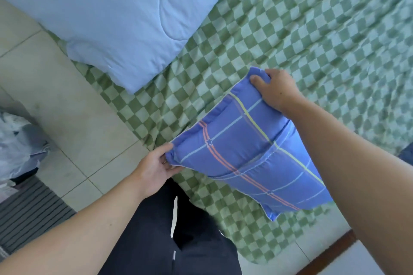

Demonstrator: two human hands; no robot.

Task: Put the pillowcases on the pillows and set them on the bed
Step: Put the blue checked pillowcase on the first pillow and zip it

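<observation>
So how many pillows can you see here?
1. The pillow, in a blue striped case, is held over the bed by the left hand and right hand. Others may lie out of view.

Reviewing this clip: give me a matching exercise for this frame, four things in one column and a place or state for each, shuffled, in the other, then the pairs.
Things:
1. left hand
2. right hand
3. light blue quilt
4. striped mat

Places or states:
A. lies folded on the checked bedsheet
B. grips the near corner of the blue pillow
C. on the tiled floor
D. grips the far corner of the blue pillow

Pairs: 1-B, 2-D, 3-A, 4-C
</observation>
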